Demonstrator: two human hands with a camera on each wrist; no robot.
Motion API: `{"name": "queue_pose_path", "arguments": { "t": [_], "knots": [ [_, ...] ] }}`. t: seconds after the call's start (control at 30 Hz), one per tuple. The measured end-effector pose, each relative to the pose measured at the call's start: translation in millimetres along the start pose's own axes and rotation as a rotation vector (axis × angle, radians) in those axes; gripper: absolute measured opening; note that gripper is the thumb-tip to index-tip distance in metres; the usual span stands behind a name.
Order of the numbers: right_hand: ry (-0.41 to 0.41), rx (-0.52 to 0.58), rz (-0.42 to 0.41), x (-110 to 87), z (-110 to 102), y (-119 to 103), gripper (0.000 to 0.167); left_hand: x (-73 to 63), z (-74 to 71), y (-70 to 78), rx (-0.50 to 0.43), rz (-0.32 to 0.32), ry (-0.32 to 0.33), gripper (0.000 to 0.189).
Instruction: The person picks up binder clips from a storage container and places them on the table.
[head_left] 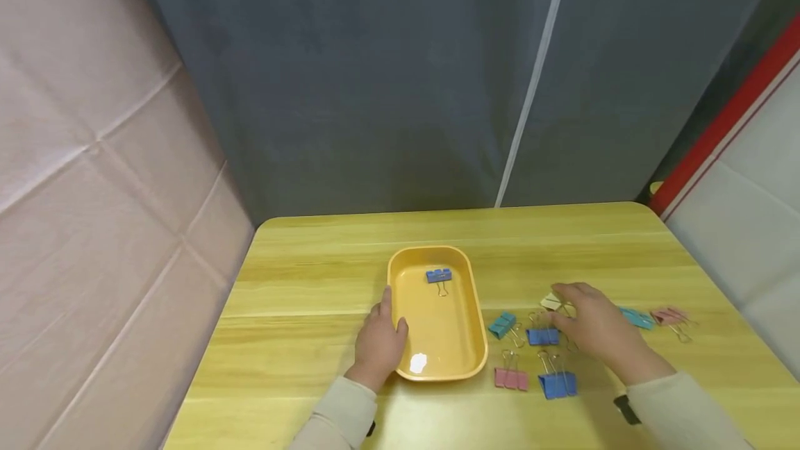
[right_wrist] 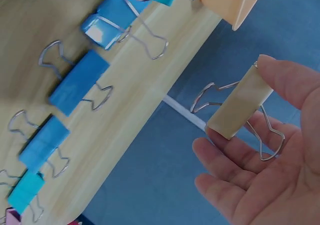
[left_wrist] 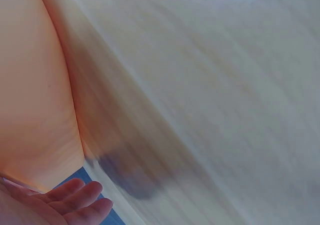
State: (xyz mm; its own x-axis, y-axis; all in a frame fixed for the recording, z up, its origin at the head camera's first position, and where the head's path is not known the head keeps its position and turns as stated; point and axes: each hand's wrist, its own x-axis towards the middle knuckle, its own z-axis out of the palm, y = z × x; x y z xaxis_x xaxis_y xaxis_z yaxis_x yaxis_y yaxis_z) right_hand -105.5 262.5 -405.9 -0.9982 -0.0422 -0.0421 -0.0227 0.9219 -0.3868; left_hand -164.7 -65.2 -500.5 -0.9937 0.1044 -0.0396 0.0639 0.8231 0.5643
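Note:
My right hand [head_left: 596, 321] pinches a pale yellow binder clip [right_wrist: 240, 102] between thumb and fingertips, its wire handles sticking out to both sides. From the head view, this clip is at the fingertips, above the other clips on the table. My left hand [head_left: 379, 342] holds the left wall of a yellow-orange tray [head_left: 478, 328], thumb over the rim and the other fingers along the outside. Inside the tray, toward its far end, lies one blue binder clip [head_left: 439, 276]. In the left wrist view, the fingers [left_wrist: 82, 205] show beside the tray wall [left_wrist: 37, 95].
Right of the tray lie a teal clip [head_left: 502, 325], a pink clip [head_left: 511, 378] and blue clips [head_left: 542, 337]. Beyond my right hand are a turquoise clip [head_left: 637, 318] and another pink clip [head_left: 669, 316]. A dark partition [head_left: 375, 89] stands behind the wooden table [head_left: 300, 339].

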Motion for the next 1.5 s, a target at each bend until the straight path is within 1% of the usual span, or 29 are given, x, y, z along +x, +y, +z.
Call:
{"name": "queue_pose_path", "arguments": {
  "t": [0.37,0.6,0.87,1.13,1.5],
  "knots": [
    [0.000,-0.024,0.048,-13.2,2,17,0.059,-1.1,-1.0,0.8,-0.003,0.005,0.004,0.065],
    [0.007,-0.033,0.056,-21.1,4,22,0.059,-0.9,-1.3,1.5,-0.009,0.004,0.001,0.065],
    [-0.013,-0.027,0.099,-30.2,12,28,0.056,-1.6,-2.3,2.6,-0.011,-0.004,-0.004,0.065],
    [-0.007,-0.036,0.111,-37.8,20,34,0.056,-0.3,-1.6,1.2,-0.014,-0.006,-0.015,0.066],
    [0.022,-0.040,0.092,-47.3,28,38,0.056,0.3,-1.1,-0.2,-0.015,-0.005,-0.013,0.066]
  ]
}}
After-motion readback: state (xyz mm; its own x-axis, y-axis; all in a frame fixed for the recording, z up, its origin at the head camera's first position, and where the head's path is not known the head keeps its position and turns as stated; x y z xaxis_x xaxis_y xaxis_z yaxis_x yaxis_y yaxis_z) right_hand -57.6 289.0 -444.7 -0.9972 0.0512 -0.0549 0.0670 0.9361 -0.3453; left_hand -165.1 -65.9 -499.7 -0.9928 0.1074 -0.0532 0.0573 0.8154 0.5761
